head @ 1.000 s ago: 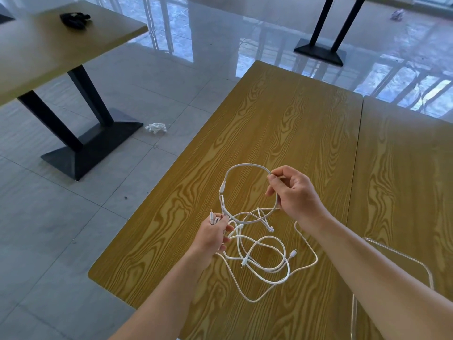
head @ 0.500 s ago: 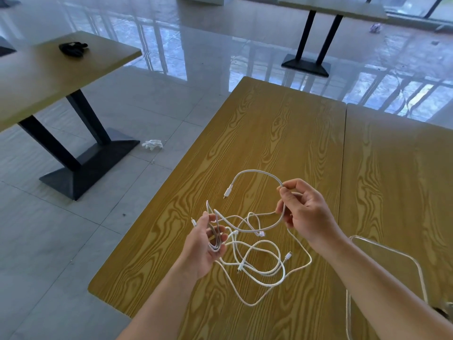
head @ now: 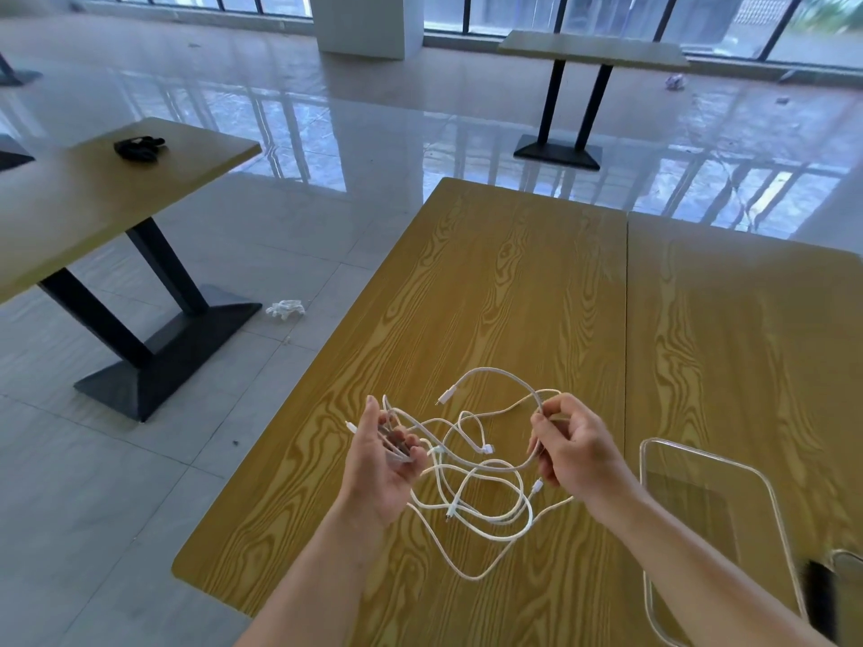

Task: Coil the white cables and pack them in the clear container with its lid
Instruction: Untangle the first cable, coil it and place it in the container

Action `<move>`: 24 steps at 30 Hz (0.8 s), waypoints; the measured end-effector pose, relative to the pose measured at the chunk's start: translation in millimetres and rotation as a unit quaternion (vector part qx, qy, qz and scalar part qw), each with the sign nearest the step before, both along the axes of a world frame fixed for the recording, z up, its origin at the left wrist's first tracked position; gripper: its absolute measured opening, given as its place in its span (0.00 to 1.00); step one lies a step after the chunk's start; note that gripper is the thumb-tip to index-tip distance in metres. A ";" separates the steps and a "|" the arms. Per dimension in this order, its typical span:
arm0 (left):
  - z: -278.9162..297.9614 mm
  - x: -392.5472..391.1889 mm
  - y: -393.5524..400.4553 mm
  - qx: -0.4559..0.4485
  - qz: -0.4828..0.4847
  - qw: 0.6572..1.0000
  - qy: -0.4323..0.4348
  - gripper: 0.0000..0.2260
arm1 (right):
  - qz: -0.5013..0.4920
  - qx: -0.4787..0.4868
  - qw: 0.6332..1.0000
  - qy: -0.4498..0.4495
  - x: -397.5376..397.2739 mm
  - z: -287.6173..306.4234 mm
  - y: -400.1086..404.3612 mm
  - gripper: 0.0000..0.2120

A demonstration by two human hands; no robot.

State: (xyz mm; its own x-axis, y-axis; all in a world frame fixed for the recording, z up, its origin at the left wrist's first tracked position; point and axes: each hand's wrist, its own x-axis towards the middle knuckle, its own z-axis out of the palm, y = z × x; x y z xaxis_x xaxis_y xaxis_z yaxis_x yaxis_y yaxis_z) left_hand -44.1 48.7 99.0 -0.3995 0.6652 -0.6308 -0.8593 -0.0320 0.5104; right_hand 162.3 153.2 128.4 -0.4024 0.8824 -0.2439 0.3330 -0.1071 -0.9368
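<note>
A tangle of white cables (head: 485, 488) lies loose on the near part of the wooden table (head: 513, 282), partly lifted between my hands. My left hand (head: 383, 464) holds a bunch of cable strands and plug ends, fingers curled round them. My right hand (head: 572, 448) pinches an arching loop of cable that rises above the table. A clear container piece (head: 719, 520) with a rounded rim lies flat on the table just right of my right forearm; whether it is the tub or its lid I cannot tell.
A second wooden table (head: 747, 347) abuts on the right. A dark object (head: 819, 595) and another clear edge sit at the bottom right corner. To the left, another table (head: 93, 189) carries a black item (head: 139, 147). Crumpled white scrap (head: 286, 309) lies on the tiled floor.
The view has tilted up, showing more of the room. My hands have drawn apart, the left opening its palm upward with strands in it, the right still on the arching loop.
</note>
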 end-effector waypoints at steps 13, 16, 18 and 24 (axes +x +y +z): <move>13.6 10.4 -12.8 0.021 -0.036 0.999 0.024 0.11 | -0.036 -0.024 0.999 -0.007 2.0 -9.4 -21.6 0.05; 14.4 10.5 -15.5 0.026 -0.021 0.999 0.003 0.08 | -0.080 -0.061 0.995 0.005 7.5 -14.6 -18.2 0.02; 15.9 10.6 -17.5 0.040 -0.028 0.999 0.003 0.09 | -0.099 -0.097 0.990 0.009 8.9 -17.2 -14.9 0.04; 22.2 15.5 -19.4 0.056 -0.116 0.988 0.082 0.11 | -0.156 -0.194 0.967 0.045 -0.3 -14.1 -2.0 0.05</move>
